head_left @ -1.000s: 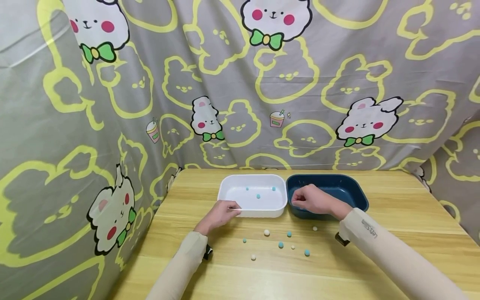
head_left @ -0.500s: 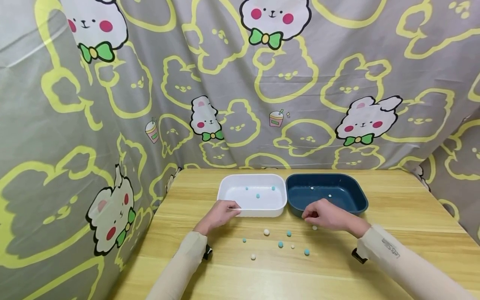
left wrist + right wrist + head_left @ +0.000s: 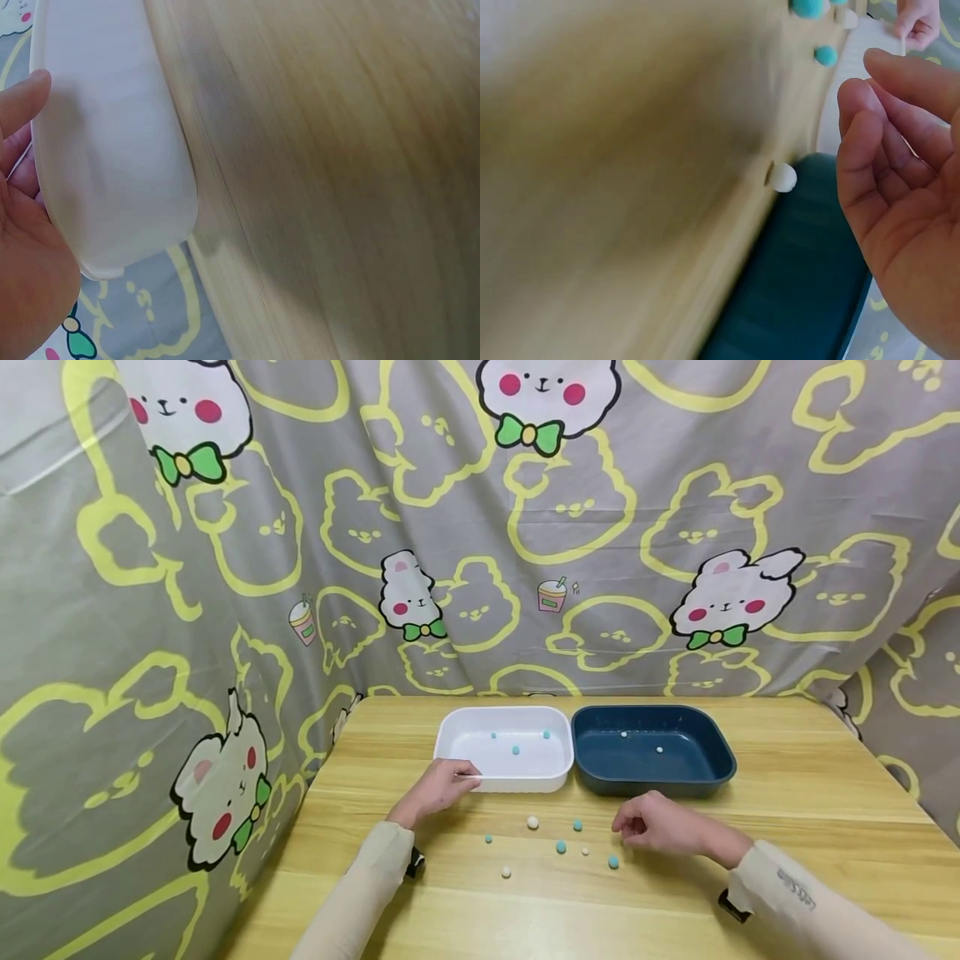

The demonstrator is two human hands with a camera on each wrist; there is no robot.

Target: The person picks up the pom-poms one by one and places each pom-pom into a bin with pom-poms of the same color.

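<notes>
My left hand [image 3: 438, 785] pinches the near-left rim of a white plastic tub [image 3: 525, 783]. In the left wrist view the thumb [image 3: 30, 97] lies on the tub's outer side, the other fingers behind the rim. Three small blue balls, one a blue ball [image 3: 516, 750], lie in this tub. My right hand [image 3: 663, 827] hovers over the table in front of a dark blue tub [image 3: 652, 789], fingers loosely bent, nothing visible between them. A white ball [image 3: 784, 178] near that tub is hidden by this hand in the head view. A blue ball [image 3: 613, 862] lies just left of its fingertips.
Several more blue and white balls, among them a larger white ball [image 3: 532, 822], are scattered on the wooden table [image 3: 450, 918] before the tubs. Two white balls, one a white ball [image 3: 660, 750], lie in the dark tub. A patterned curtain [image 3: 465, 527] hangs behind.
My right hand has drawn back from over the dark blue tub toward the table in front of it, uncovering two white balls inside. The left hand stays on the white tub's rim.
</notes>
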